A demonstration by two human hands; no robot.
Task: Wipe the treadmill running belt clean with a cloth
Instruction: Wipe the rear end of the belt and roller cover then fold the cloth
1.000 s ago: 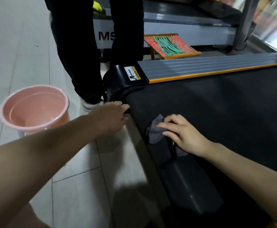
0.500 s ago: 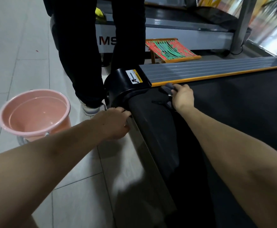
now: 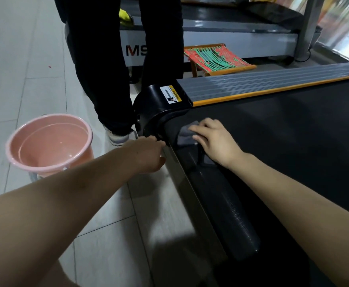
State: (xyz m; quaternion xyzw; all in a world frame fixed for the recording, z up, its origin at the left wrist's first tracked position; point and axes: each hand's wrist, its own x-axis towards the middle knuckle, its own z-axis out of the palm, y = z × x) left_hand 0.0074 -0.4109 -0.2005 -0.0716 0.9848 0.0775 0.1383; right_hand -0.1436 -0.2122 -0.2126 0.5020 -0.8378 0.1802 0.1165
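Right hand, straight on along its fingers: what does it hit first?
Probably the rounded black plastic end cap with the warning sticker, just past the grey cloth that the right hand presses on the black belt; depth is unclear.

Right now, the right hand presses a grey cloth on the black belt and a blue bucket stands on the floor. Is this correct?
Not quite. The head view shows the bucket is pink, not blue. The right hand does press the grey cloth on the belt.
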